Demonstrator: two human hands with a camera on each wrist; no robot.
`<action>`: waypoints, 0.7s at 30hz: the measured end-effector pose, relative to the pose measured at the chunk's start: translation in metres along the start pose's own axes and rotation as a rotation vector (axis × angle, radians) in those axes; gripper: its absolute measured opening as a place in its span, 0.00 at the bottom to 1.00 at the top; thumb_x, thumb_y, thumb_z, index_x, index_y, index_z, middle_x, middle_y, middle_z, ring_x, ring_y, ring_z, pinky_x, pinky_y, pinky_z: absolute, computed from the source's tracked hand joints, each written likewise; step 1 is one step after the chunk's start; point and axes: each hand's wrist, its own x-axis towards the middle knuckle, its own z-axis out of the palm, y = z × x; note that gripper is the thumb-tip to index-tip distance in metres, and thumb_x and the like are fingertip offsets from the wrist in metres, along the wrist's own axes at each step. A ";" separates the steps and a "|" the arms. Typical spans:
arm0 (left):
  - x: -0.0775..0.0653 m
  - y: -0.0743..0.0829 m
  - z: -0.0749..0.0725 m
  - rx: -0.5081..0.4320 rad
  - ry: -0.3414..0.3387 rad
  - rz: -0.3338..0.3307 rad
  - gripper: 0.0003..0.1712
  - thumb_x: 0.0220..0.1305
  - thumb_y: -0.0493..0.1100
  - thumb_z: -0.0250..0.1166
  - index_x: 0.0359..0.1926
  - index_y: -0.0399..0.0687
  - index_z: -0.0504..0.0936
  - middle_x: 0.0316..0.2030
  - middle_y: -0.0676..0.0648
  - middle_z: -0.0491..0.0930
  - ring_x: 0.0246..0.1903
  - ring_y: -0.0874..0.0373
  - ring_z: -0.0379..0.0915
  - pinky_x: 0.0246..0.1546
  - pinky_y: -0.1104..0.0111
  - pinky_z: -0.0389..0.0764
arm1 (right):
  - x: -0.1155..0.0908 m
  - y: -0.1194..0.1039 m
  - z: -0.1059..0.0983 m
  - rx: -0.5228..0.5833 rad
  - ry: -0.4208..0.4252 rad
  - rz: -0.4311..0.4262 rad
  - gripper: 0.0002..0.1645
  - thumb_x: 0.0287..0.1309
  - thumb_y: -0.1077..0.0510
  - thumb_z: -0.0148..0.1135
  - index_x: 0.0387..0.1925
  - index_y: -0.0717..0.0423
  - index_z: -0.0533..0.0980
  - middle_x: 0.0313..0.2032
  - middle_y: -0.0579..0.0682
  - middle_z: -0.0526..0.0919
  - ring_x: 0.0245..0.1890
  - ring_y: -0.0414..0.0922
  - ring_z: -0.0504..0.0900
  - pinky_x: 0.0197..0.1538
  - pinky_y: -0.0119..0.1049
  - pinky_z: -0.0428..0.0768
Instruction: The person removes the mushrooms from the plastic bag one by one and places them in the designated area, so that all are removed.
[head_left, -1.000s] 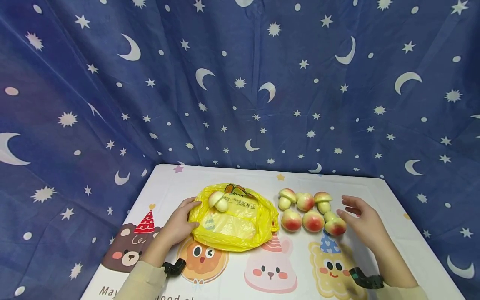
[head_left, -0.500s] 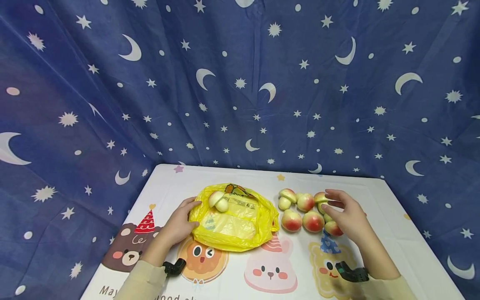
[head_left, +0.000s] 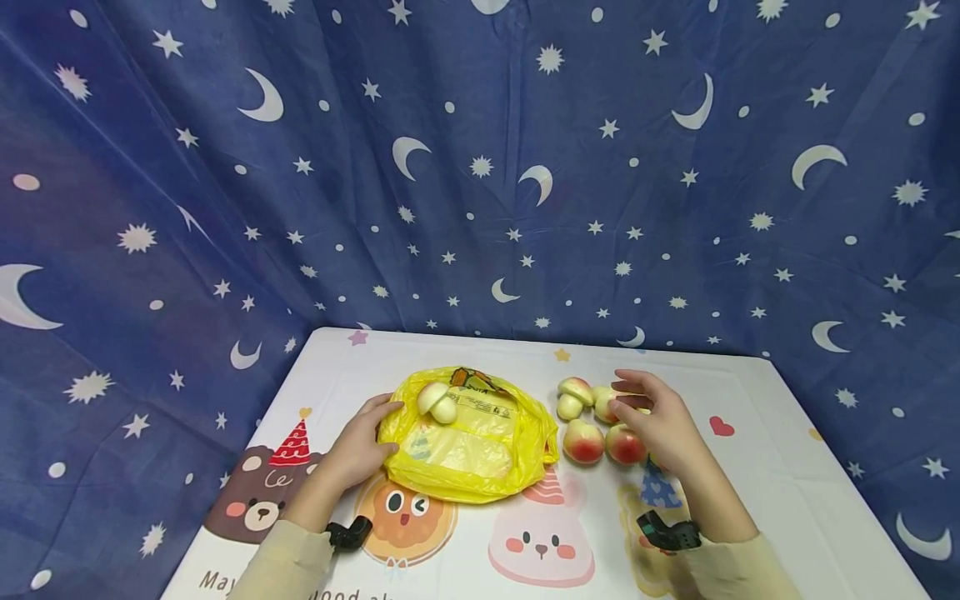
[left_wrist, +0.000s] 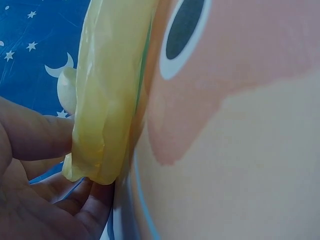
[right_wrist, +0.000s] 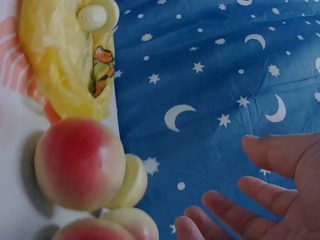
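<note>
A yellow plastic bag [head_left: 457, 492] lies mouth up on the table, its rim rolled outward. One pale toy mushroom [head_left: 437, 402] sits inside on the left. My left hand [head_left: 363, 446] rests against the bag's left edge, thumb and fingers spread and touching it. In the left wrist view, the thumb [left_wrist: 40, 137] lies against the yellow plastic. My right hand [head_left: 660, 425] is open over several red-capped toy mushrooms [head_left: 583, 442] to the right of the bag, hiding some of them. In the right wrist view, its fingers [right_wrist: 225, 210] are spread and hold nothing, apart from the nearest red cap [right_wrist: 80, 162].
The white tablecloth [head_left: 780, 500] carries printed cartoon faces, among them a bear [head_left: 255, 504]. A blue curtain [head_left: 480, 250] with stars and moons hangs behind and to the left. A black wrist camera [head_left: 667, 531] is strapped on the right arm, another [head_left: 348, 533] on the left.
My right hand has moved left from beside the mushrooms to over them, covering the rightmost ones. The left hand and the bag have stayed put.
</note>
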 end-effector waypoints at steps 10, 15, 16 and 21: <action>0.002 -0.004 0.000 0.016 0.013 0.025 0.39 0.64 0.30 0.68 0.76 0.39 0.72 0.83 0.38 0.58 0.81 0.33 0.58 0.81 0.40 0.63 | 0.009 -0.016 0.027 0.077 -0.036 -0.024 0.33 0.73 0.58 0.66 0.75 0.55 0.71 0.68 0.64 0.81 0.64 0.60 0.84 0.64 0.45 0.88; 0.001 -0.004 0.000 0.015 0.014 0.025 0.39 0.64 0.30 0.68 0.76 0.40 0.72 0.83 0.39 0.58 0.81 0.33 0.58 0.81 0.40 0.63 | 0.014 -0.023 0.044 0.128 -0.060 -0.039 0.33 0.72 0.57 0.68 0.74 0.54 0.72 0.67 0.63 0.82 0.63 0.60 0.84 0.62 0.39 0.88; 0.001 -0.003 0.000 0.014 0.013 0.025 0.39 0.64 0.30 0.68 0.76 0.40 0.72 0.83 0.39 0.58 0.81 0.33 0.58 0.81 0.40 0.63 | 0.015 -0.025 0.047 0.134 -0.065 -0.039 0.33 0.71 0.57 0.68 0.74 0.54 0.72 0.67 0.63 0.82 0.63 0.59 0.84 0.62 0.40 0.88; 0.001 -0.003 0.001 0.009 0.012 0.021 0.38 0.65 0.30 0.67 0.76 0.40 0.72 0.83 0.39 0.58 0.81 0.33 0.58 0.81 0.40 0.63 | 0.018 -0.033 0.061 0.153 -0.081 -0.030 0.32 0.70 0.56 0.70 0.73 0.50 0.74 0.65 0.59 0.84 0.63 0.58 0.84 0.64 0.48 0.88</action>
